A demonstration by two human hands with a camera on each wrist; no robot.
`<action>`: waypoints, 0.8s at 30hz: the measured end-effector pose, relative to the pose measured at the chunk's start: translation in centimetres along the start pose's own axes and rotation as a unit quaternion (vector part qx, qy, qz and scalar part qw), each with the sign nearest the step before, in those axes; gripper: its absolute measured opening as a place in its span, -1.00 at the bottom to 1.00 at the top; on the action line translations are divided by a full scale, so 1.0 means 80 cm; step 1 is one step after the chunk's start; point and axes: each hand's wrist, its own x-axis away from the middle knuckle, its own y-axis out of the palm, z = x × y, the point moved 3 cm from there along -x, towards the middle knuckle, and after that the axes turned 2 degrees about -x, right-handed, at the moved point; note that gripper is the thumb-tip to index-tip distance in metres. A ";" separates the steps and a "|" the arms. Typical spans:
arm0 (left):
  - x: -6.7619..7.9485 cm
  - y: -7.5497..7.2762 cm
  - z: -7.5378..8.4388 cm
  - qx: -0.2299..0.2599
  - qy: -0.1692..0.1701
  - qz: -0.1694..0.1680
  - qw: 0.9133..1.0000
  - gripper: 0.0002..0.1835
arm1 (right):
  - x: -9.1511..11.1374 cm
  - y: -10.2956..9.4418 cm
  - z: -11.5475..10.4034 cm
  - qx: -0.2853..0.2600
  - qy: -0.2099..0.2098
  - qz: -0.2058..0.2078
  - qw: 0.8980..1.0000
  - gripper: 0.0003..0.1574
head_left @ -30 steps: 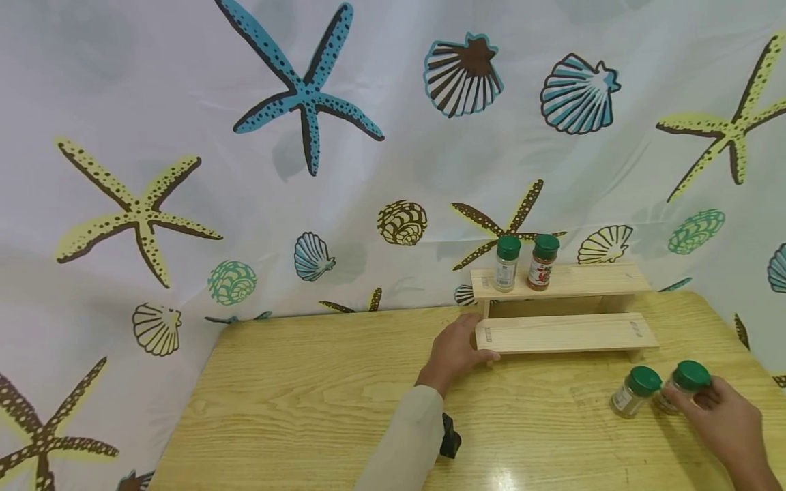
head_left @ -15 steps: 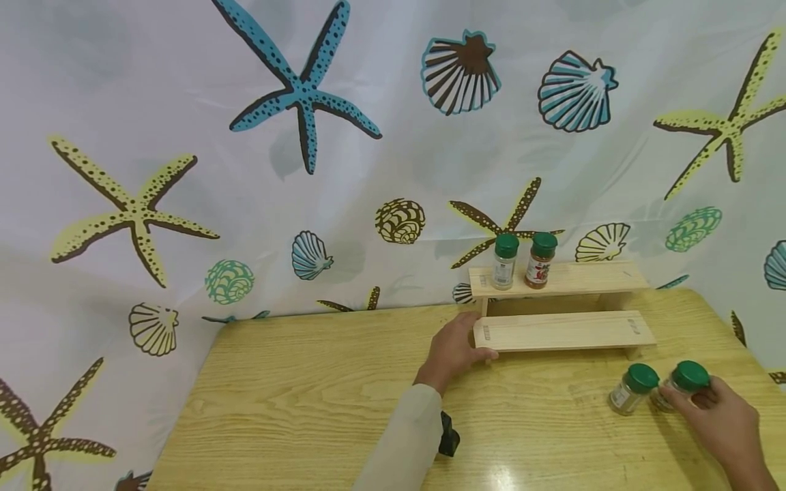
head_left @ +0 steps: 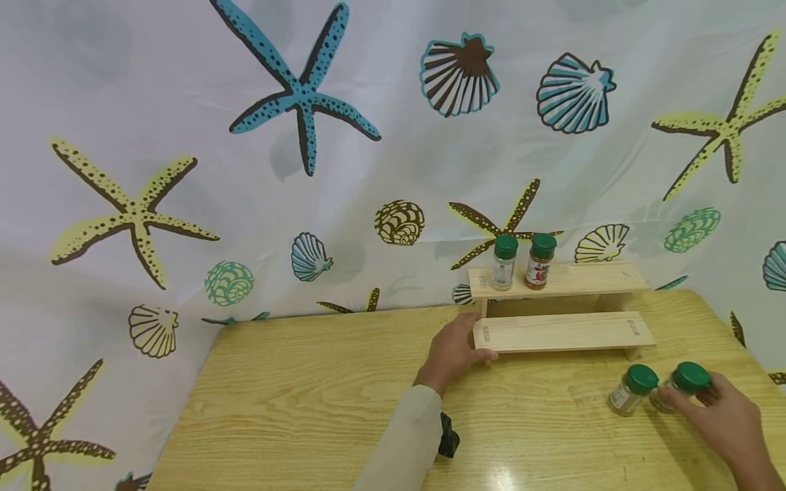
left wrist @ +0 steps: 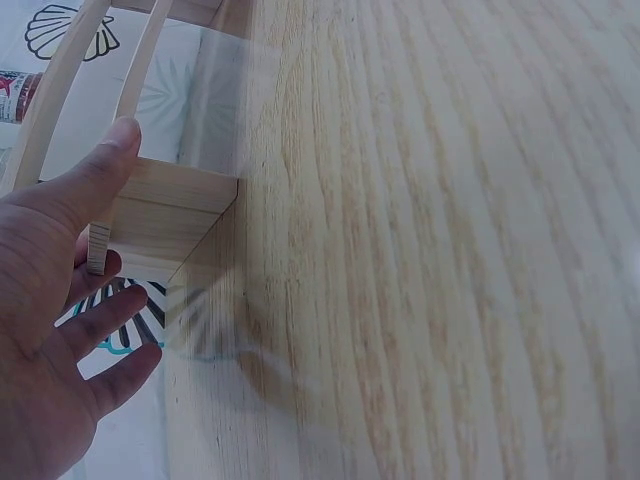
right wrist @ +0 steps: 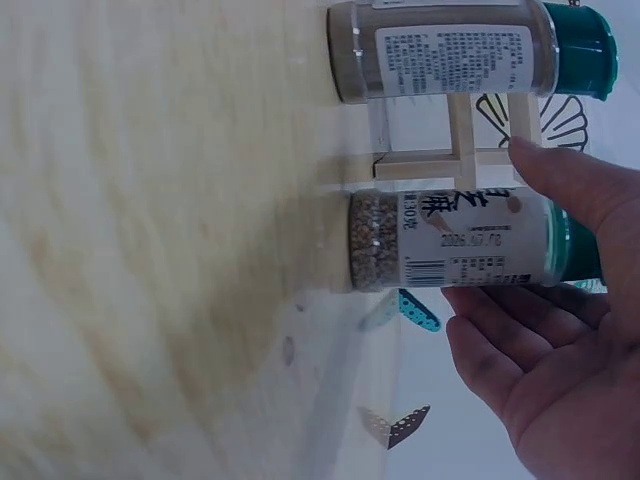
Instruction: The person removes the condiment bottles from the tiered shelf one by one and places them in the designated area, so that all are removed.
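Observation:
A two-step wooden rack (head_left: 565, 332) stands at the back right of the table. My left hand (head_left: 451, 351) holds the left end of its lower board, thumb at the front edge and a finger behind, as the left wrist view shows. My right hand (head_left: 727, 417) grips a green-lidded spice jar (right wrist: 460, 240) between thumb and fingers; the jar stands upright and contains pale brown grains. Just left of it is a second spice jar (head_left: 626, 399) with brown powder (right wrist: 350, 50) and a green lid, close beside the first.
On the rack's upper step stand a pale spice jar (head_left: 503, 269) and a red spice jar (head_left: 537, 271), both green-lidded, toward the left. A white curtain (head_left: 350, 204) printed with starfish and shells hangs behind the wooden table (head_left: 295, 395).
The head view has shifted very slightly. Both hands, the jars and the rack stay where they were.

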 end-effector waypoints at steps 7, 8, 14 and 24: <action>0.000 -0.001 0.000 0.006 -0.005 -0.002 1.000 -0.15 | -0.044 0.013 0.051 -0.002 -0.040 0.031 0.999 0.24; 0.000 -0.001 0.000 0.006 -0.006 -0.003 1.000 -0.15 | -0.048 0.013 0.052 -0.006 -0.044 0.034 0.998 0.23; 0.000 0.001 0.003 0.013 -0.001 -0.004 1.000 -0.14 | -0.058 0.001 0.039 -0.022 -0.082 0.050 0.995 0.15; -0.002 0.002 0.001 0.017 -0.005 -0.006 1.000 -0.14 | -0.004 -0.049 -0.113 -0.073 -0.140 0.067 0.985 -0.06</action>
